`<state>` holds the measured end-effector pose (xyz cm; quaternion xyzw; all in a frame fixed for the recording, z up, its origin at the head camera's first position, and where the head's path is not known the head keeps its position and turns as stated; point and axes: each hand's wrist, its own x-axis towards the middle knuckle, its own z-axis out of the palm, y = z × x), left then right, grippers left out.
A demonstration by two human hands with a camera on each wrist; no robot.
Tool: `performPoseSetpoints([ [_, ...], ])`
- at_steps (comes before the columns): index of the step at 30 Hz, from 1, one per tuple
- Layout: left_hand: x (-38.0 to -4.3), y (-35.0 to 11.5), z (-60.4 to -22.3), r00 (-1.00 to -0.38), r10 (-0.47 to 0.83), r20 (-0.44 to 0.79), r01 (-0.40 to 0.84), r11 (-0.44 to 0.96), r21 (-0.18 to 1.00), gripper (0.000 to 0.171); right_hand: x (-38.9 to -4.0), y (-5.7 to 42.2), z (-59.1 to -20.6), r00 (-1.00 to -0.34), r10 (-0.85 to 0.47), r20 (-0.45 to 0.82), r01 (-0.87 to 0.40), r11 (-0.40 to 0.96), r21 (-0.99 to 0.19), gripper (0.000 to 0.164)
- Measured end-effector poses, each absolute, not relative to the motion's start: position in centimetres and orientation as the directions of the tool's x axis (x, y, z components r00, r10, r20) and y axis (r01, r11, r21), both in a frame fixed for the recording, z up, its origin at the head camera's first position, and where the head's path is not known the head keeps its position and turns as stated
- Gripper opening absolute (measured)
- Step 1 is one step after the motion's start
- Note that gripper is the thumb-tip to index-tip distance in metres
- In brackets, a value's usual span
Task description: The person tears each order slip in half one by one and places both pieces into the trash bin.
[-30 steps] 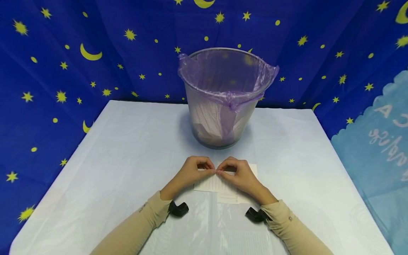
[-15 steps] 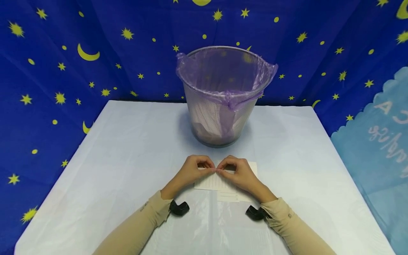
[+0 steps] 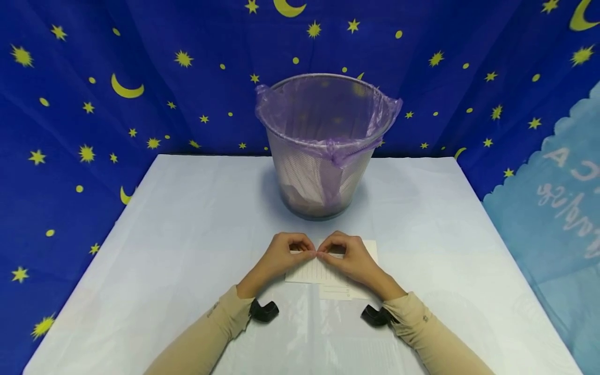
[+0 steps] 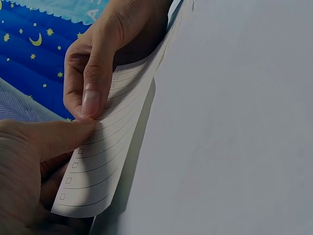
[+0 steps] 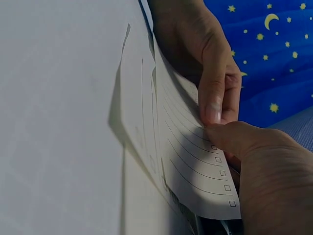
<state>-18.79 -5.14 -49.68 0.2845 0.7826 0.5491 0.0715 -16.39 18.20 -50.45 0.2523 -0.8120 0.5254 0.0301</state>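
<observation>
Both hands pinch the long edge of a lined checklist sheet, thumb tips meeting near its middle. My left hand holds it from the left, and my right hand from the right. Ruled lines and a row of small checkbox squares show on the sheet, which curves up off the table in both wrist views. Under and beside it, towards my right hand, lie more paper pieces, one with a ragged torn edge in the right wrist view. Fingers behind the sheet are mostly hidden.
A mesh wastebasket lined with a purple plastic bag stands just beyond the hands. The white-covered table ends at a blue curtain with yellow stars and moons. Black wrist cameras sit below both hands.
The head view shifts slightly. Both hands keep their pinch on the sheet, and the papers and wastebasket stay in place.
</observation>
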Motion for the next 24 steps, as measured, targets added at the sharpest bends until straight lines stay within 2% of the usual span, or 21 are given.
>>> performPoseSetpoints([
  [8,-18.57,-5.37,-49.85,-0.825,0.53,0.196,0.368,0.242,0.898,0.005,-15.93,17.85,-50.47,-0.886,-0.361,0.291,-0.411,0.323,-0.852,0.01],
  [24,-18.74,-5.19,-49.04,-0.836,0.512,0.198,0.344,0.208,0.916,0.004,-16.23,18.0,-49.71,-0.858,-0.362,0.365,-0.476,0.291,-0.83,0.01],
])
